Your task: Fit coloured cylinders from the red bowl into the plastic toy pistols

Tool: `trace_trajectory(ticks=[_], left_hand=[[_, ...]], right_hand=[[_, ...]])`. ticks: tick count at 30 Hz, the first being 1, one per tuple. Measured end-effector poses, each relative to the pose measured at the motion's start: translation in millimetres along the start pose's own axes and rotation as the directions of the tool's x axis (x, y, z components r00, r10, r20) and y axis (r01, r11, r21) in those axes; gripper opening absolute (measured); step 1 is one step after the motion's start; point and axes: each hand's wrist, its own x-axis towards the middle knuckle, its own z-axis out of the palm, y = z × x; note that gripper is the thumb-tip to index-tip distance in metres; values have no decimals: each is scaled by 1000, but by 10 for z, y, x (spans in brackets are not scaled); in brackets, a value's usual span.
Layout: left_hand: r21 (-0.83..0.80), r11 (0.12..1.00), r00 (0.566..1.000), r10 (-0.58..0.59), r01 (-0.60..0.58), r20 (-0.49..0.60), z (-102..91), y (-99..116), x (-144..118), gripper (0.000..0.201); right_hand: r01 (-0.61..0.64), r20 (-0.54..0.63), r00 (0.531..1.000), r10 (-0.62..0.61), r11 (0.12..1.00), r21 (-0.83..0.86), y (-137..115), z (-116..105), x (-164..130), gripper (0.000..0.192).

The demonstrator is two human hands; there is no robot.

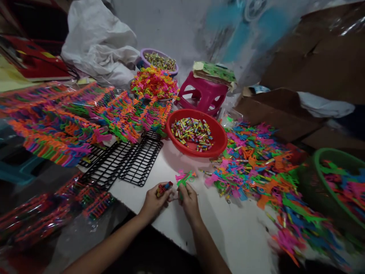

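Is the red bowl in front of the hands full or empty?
Partly full. The red bowl holds a loose pile of small colourful pieces in the middle, with bare red showing around them inside the rim.

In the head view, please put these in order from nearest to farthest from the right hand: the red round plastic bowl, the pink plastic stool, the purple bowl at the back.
Measured from the right hand:
1. Red round plastic bowl, just beyond the hand, slightly right.
2. Pink plastic stool, behind that bowl.
3. Purple bowl, at the back, leftward.

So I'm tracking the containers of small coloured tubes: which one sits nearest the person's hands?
The round red plastic bowl, on the white table just beyond both hands. The purple bowl of similar pieces stands far back by the white bag.
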Motion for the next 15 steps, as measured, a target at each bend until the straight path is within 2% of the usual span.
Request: trace_trajectory(ticks=[2, 5, 9, 15], left_hand=[[-29, 999, 1000, -13, 13, 9, 2, -8, 4, 35], [-90, 995, 999, -33, 34, 11, 6, -23, 2, 35], [-118, 991, 998, -55, 57, 15, 1, -44, -14, 35], [2, 1000, 987, 12, -12, 159, -11, 14, -41, 40]], right_hand=[[-13, -10, 1000, 13, 998, 63, 20, 54, -64, 33], [-3, 33, 999, 1, 999, 45, 30, 85, -38, 32], [49, 31, 998, -46, 996, -74, 56, 81, 7, 31], [134, 13, 991, -136, 949, -287, 67, 127, -9, 33]])
